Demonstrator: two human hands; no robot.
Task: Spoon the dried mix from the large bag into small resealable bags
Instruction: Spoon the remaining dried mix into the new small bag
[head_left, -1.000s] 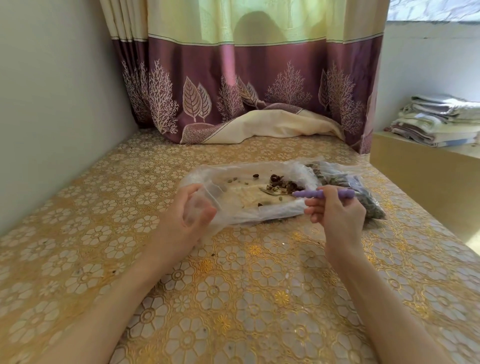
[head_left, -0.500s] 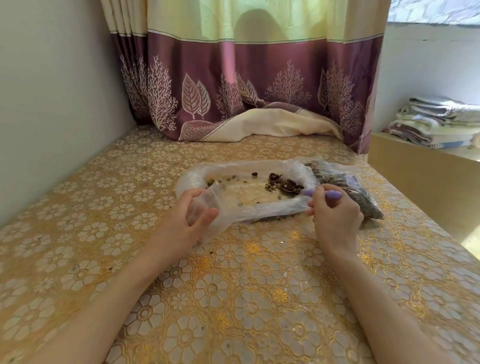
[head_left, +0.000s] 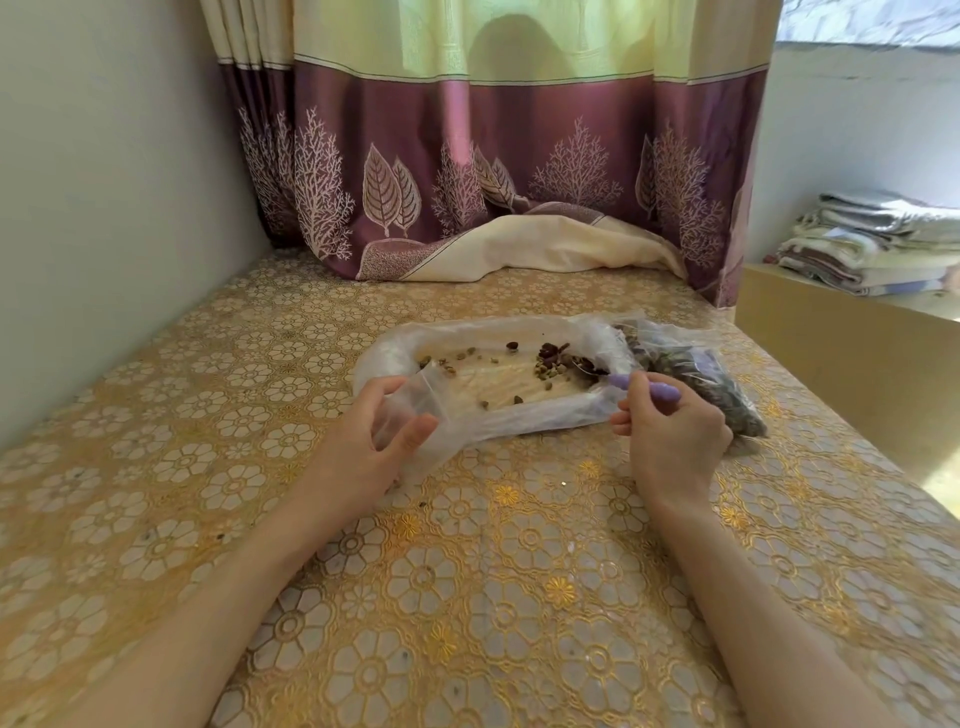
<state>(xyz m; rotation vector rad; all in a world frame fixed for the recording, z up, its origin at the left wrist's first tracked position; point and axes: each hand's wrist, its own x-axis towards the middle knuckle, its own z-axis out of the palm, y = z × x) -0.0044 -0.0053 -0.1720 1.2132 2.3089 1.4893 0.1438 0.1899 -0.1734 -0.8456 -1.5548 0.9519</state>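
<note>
A large clear plastic bag (head_left: 387, 353) lies rolled open on the table, with scattered dried mix (head_left: 549, 364) on its floor. My left hand (head_left: 371, 441) pinches a small clear resealable bag (head_left: 423, 397) at the large bag's near left edge. My right hand (head_left: 672, 441) grips a purple-handled spoon (head_left: 644, 387); its metal bowl rests in the pile of dried mix inside the large bag. Filled small bags (head_left: 701, 379) of dark dried mix lie just right of the large bag, behind my right hand.
The table (head_left: 467, 597) carries a gold floral cloth. A wall runs along the left side. A purple and cream curtain (head_left: 493, 182) hangs at the far end. A low ledge with folded towels (head_left: 878, 244) stands at the right.
My right hand lowered the spoon from level above the bag so that its bowl dips into the dried mix. My left hand holds the small bag in much the same place.
</note>
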